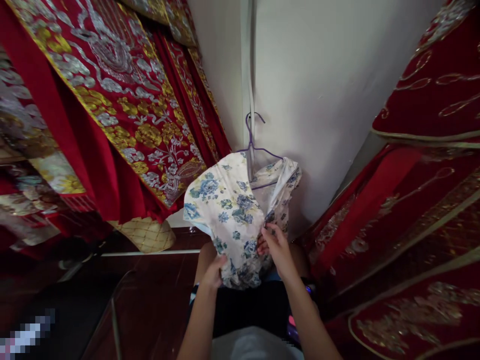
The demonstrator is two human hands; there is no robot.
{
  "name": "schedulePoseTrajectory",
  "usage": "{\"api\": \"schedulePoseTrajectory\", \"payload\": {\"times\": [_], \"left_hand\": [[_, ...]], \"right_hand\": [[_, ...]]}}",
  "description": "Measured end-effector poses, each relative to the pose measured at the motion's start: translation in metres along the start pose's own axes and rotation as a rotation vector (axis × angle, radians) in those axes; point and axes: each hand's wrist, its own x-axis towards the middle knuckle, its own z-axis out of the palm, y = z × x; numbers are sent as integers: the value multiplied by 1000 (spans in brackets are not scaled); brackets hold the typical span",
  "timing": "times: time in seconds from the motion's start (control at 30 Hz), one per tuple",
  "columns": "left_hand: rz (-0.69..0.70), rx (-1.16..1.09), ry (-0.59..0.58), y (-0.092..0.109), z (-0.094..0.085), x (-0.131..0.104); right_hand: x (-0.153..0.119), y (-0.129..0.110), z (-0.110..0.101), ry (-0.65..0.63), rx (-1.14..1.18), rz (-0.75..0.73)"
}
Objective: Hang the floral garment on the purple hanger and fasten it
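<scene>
A short-sleeved floral blouse, white with blue flowers, hangs on a thin purple hanger in front of me. My left hand holds its lower side near the hem, the thumb in front and the other fingers mostly hidden. At the bottom of the V-shaped neckline, my right hand pinches the front edge with thumb and forefinger. A small dark spot shows at those fingertips, too small to name. The neckline gapes above that hand, and the fabric bunches near my lap.
Red cloth with gold and silver embroidery hangs at the left. More red embroidered cloth hangs close on the right. The hanger's hook is by a pale strip along the white wall. A dark reddish floor lies below.
</scene>
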Motion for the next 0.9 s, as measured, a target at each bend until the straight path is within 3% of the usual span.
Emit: {"api": "schedulePoseTrajectory", "payload": {"times": [0.1, 0.2, 0.3, 0.37, 0.47, 0.57, 0.63, 0.7, 0.77, 0.83, 0.9], "left_hand": [[-58, -16, 78, 8, 2, -4], [-36, -35, 52, 16, 11, -7], [-49, -106, 15, 11, 13, -6], [-50, -83, 46, 5, 6, 0], [30, 57, 232, -3, -15, 14], [291, 223, 554, -2, -25, 22], [488, 340, 701, 0, -18, 19], [631, 481, 645, 4, -1, 13], [690, 573, 411, 8, 21, 8], [658, 567, 210, 11, 41, 7], [593, 519, 155, 14, 56, 11]], "right_hand": [[10, 0, 7, -19, -46, -12], [18, -6, 9, -10, -140, -82], [20, -15, 6, -43, -176, -119], [18, -21, 1, -96, -149, -96], [8, -30, -9, -136, -162, -86], [-4, -35, -16, -109, -224, -129], [-11, -34, -15, -105, -245, -157], [-16, -33, -8, -143, -263, -162], [-19, -32, 2, -207, -272, -152], [-21, -32, 11, -261, -264, -144], [-19, -34, 17, -285, -245, -132]]}}
